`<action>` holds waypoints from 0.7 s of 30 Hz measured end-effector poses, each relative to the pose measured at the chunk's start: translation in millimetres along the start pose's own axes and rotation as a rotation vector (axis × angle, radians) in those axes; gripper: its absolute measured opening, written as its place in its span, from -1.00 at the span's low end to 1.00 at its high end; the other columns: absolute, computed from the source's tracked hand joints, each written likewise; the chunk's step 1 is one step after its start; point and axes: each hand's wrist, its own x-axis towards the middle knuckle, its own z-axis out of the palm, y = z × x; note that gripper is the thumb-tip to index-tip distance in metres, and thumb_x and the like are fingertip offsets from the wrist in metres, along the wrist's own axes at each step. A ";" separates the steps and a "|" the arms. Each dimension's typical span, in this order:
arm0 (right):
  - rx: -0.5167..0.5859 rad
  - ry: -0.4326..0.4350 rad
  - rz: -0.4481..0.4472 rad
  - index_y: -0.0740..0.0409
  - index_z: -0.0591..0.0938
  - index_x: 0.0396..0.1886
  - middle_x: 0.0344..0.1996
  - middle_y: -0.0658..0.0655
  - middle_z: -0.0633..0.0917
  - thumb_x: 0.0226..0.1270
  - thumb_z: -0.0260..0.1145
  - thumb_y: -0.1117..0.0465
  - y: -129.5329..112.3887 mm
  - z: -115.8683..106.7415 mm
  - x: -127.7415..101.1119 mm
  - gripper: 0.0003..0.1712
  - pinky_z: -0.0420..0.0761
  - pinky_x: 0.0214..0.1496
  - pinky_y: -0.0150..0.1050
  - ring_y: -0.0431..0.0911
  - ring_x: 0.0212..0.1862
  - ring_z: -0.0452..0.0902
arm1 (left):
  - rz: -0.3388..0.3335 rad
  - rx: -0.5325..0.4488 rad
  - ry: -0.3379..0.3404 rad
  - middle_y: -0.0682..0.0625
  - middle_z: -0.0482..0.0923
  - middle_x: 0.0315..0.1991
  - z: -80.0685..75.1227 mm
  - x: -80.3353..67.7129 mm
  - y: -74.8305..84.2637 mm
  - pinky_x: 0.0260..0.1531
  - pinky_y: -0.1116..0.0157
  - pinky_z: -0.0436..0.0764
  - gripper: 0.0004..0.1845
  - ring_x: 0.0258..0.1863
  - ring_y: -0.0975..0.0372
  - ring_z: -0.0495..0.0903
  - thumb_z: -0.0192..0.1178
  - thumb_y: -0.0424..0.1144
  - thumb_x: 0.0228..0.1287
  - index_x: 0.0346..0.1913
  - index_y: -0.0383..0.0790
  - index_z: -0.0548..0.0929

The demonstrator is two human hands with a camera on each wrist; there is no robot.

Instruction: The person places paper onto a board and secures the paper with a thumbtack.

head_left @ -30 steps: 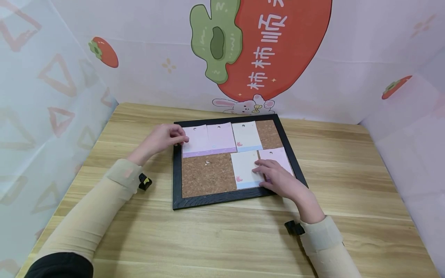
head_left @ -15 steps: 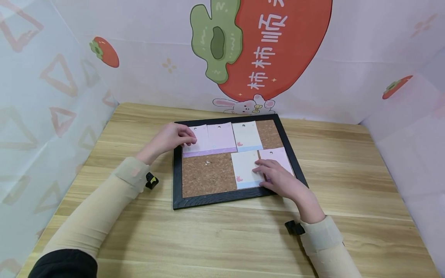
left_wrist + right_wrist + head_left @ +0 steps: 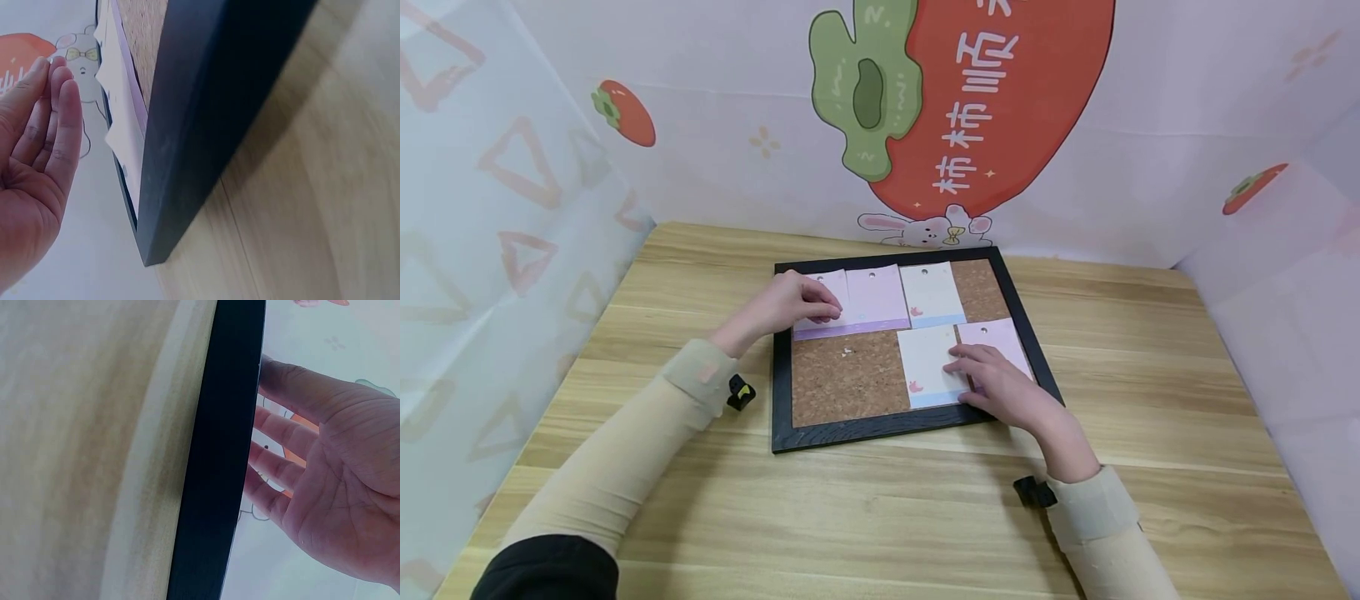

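My left hand (image 3: 782, 307) rests straight fingers on the pink note (image 3: 823, 307) at the cork board's (image 3: 850, 379) top-left; my right hand (image 3: 1003, 385) presses flat, holding nothing, on the lower notes (image 3: 928, 358).

Paper notes on a cork board

The cream note (image 3: 931, 363) lies flat at 4 o'clock on the board (image 3: 850, 379); the pale pink note (image 3: 829, 307) lies at 10 o'clock.

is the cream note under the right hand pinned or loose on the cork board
Cannot tell. No pin shows on the cream note, unlike the pinned upper notes; the right hand rests flat on it on the cork board.
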 end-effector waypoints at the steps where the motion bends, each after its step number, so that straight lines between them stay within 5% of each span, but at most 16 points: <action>1: 0.000 0.000 0.000 0.23 0.65 0.13 0.35 0.33 0.49 0.21 0.48 0.30 0.0 0.1 0.0 -0.53 0.39 0.43 0.18 0.26 0.41 0.36 | 0.000 -0.002 -0.003 -0.09 0.80 -0.24 1.4 0.8 1.4 -0.18 0.28 0.75 -0.85 -0.25 0.14 0.77 0.33 -0.19 0.32 -0.19 -0.19 0.80; 21: -0.006 0.010 -0.017 0.24 0.64 0.13 0.33 0.33 0.51 0.21 0.48 0.30 1.1 0.7 -0.3 -0.53 0.39 0.43 0.18 0.26 0.39 0.37 | 0.022 -0.024 -0.057 -0.04 0.79 -0.24 32.1 20.0 26.4 -0.15 0.29 0.74 -0.83 -0.26 0.19 0.77 0.25 -0.25 0.39 -0.15 -0.25 0.78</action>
